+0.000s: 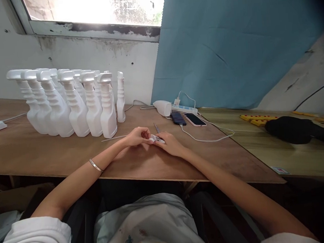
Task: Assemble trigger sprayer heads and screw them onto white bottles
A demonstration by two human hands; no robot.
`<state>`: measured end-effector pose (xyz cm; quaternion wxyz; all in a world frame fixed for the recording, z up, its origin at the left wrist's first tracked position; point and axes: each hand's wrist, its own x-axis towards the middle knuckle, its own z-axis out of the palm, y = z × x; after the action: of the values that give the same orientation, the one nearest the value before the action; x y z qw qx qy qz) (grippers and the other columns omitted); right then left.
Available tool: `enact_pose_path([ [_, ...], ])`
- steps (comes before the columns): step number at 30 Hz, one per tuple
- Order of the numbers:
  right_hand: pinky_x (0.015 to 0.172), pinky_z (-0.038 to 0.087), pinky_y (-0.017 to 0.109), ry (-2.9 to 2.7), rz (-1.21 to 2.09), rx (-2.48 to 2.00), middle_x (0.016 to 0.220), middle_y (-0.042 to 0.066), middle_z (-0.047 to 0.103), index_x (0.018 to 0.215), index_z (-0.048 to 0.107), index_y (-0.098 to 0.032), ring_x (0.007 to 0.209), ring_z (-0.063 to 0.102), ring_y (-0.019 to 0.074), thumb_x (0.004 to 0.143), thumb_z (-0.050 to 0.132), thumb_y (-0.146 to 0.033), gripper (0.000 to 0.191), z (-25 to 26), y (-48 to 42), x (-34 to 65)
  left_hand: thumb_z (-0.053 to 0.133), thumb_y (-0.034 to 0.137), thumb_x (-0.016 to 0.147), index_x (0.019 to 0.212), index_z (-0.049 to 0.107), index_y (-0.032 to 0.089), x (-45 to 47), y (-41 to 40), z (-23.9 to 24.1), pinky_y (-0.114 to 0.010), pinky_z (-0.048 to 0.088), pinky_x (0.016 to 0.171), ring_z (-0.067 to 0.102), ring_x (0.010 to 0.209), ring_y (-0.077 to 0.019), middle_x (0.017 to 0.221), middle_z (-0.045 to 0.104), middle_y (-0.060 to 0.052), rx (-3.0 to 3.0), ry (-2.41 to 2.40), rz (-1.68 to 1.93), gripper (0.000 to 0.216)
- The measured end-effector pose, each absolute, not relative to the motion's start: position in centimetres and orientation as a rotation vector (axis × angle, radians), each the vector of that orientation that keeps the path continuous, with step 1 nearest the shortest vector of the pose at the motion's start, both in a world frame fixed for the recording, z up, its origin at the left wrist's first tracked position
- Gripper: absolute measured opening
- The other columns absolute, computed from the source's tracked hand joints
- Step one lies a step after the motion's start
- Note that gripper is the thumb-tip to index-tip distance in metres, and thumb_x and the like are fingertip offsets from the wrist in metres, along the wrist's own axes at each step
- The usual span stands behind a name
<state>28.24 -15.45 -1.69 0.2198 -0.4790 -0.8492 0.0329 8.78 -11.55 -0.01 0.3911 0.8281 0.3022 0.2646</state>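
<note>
Both my hands meet over the table near its front edge, around a small white plastic part [157, 139]. My left hand [139, 136] pinches the part's left end between thumb and fingertips. From the other side, my right hand [169, 143] grips it, fingers closed. Its exact kind is too small to tell, and my fingers cover some of it. Just behind the right hand lies a slim pointed tool [157, 128], partly hidden. A thin white stick or tube [114, 138] runs along the table toward my left wrist.
White spray-bottle-shaped items [77, 118] stand in rows at the back left. Behind my hands are a white bottle-like item [163, 108], a power strip [185, 109], two phones [196, 119] and a white cable [205, 140]. A black object [287, 130] lies on the right-hand table.
</note>
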Motion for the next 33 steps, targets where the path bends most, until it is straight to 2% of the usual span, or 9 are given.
enact_pose_path([
  [4, 0.078, 0.039, 0.033, -2.357, 0.087, -1.224, 0.095, 0.006, 0.063, 0.098, 0.059, -0.018, 0.084, 0.052, 0.0193, 0.085, 0.044, -0.037, 0.028, -2.3, -15.5, 28.0, 0.074, 0.045, 0.049, 0.065, 0.045, 0.015, 9.0, -10.9, -1.1, -0.02, 0.031, 0.049, 0.042, 0.052, -0.0068, 0.057, 0.048, 0.005, 2.015, 0.878, 0.695, 0.044],
  [7, 0.079, 0.039, 0.035, -2.375, 0.082, -1.188, 0.098, 0.006, 0.063, 0.102, 0.058, -0.018, 0.085, 0.051, 0.02, 0.085, 0.044, -0.037, 0.029, -2.4, -15.8, 28.1, 0.076, 0.044, 0.045, 0.068, 0.046, 0.016, 9.2, -10.9, -1.5, -0.021, 0.032, 0.051, 0.045, 0.056, -0.0081, 0.06, 0.049, 0.005, 1.965, 0.938, 0.714, 0.047],
  [13, 0.077, 0.04, 0.033, -2.321, 0.193, -1.187, 0.096, 0.004, 0.064, 0.102, 0.059, -0.021, 0.084, 0.052, 0.0189, 0.084, 0.046, -0.039, 0.028, -2.1, -16.0, 28.0, 0.074, 0.038, 0.052, 0.076, 0.046, 0.015, 9.3, -11.6, -0.8, -0.027, 0.041, 0.067, 0.057, 0.072, -0.0136, 0.077, 0.06, -0.002, 1.761, 0.809, 0.681, 0.043],
  [16, 0.075, 0.04, 0.032, -2.283, 0.243, -1.202, 0.093, 0.004, 0.065, 0.097, 0.06, -0.021, 0.082, 0.054, 0.0182, 0.083, 0.048, -0.04, 0.027, -2.0, -16.1, 28.0, 0.072, 0.039, 0.057, 0.078, 0.045, 0.015, 9.2, -11.8, -0.6, -0.027, 0.042, 0.067, 0.057, 0.072, -0.0138, 0.078, 0.061, -0.003, 1.8, 0.765, 0.675, 0.041],
  [21, 0.075, 0.043, 0.03, -2.126, 0.396, -1.158, 0.095, 0.003, 0.064, 0.112, 0.045, -0.022, 0.083, 0.059, 0.0156, 0.083, 0.046, -0.04, 0.034, -1.9, -16.4, 28.3, 0.063, 0.04, 0.067, 0.086, 0.042, 0.017, 9.1, -12.4, -0.4, -0.025, 0.044, 0.07, 0.057, 0.083, -0.0139, 0.089, 0.06, -0.004, 1.978, 0.554, 0.802, 0.037],
  [23, 0.078, 0.043, 0.03, -2.115, 0.358, -1.119, 0.097, 0.003, 0.064, 0.113, 0.042, -0.022, 0.086, 0.059, 0.0153, 0.084, 0.046, -0.038, 0.033, -1.8, -16.5, 28.5, 0.065, 0.04, 0.065, 0.085, 0.044, 0.017, 9.0, -12.6, -0.3, -0.024, 0.044, 0.07, 0.057, 0.082, -0.0136, 0.09, 0.059, -0.003, 2.123, 0.552, 0.805, 0.037],
  [26, 0.081, 0.041, 0.03, -2.216, 0.247, -1.073, 0.1, 0.003, 0.062, 0.105, 0.048, -0.023, 0.09, 0.058, 0.0157, 0.085, 0.044, -0.034, 0.023, -1.7, -16.6, 28.7, 0.061, 0.04, 0.068, 0.081, 0.049, 0.016, 8.9, -12.6, -0.2, -0.025, 0.046, 0.071, 0.057, 0.075, -0.0122, 0.084, 0.06, -0.002, 2.29, 0.592, 0.773, 0.03],
  [29, 0.08, 0.041, 0.029, -2.314, 0.101, -1.067, 0.098, 0.004, 0.062, 0.1, 0.052, -0.022, 0.087, 0.057, 0.0166, 0.086, 0.042, -0.034, 0.021, -1.6, -16.6, 28.8, 0.057, 0.04, 0.072, 0.078, 0.053, 0.015, 8.8, -12.6, -0.1, -0.024, 0.045, 0.073, 0.057, 0.074, -0.0113, 0.081, 0.061, -0.001, 2.38, 0.581, 0.789, 0.026],
  [33, 0.075, 0.041, 0.028, -2.352, -0.059, -1.04, 0.094, 0.005, 0.062, 0.097, 0.054, -0.021, 0.081, 0.057, 0.0168, 0.085, 0.043, -0.037, 0.023, -1.5, -16.7, 28.9, 0.059, 0.041, 0.072, 0.076, 0.056, 0.015, 8.7, -12.6, -0.1, -0.02, 0.043, 0.068, 0.054, 0.067, -0.0087, 0.075, 0.061, 0.0, 2.472, 0.605, 0.796, 0.026],
])
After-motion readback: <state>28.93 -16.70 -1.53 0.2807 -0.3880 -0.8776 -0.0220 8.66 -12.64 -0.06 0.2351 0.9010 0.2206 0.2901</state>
